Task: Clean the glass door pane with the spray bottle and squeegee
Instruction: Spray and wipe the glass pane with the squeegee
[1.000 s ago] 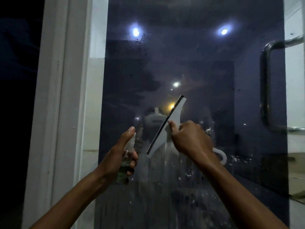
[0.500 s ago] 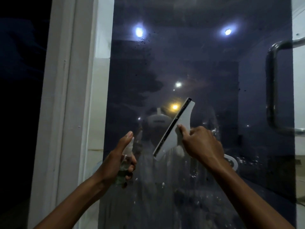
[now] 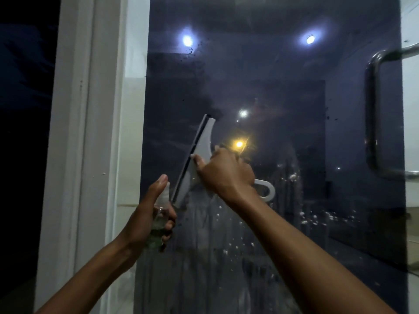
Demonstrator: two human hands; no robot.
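- My right hand grips the squeegee, blade tilted, pressed against the glass door pane.
- My left hand is wrapped round the spray bottle; greenish liquid inside, thumb raised beside the nozzle.
- Wet droplets low on the glass.

White door frame at left, dark outside beyond it. Curved metal pull handle at right edge, white wall behind.

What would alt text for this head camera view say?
A person's right hand holds a white squeegee tilted on a dark glass door pane, while the left hand grips a small spray bottle. Droplets speckle the lower glass.
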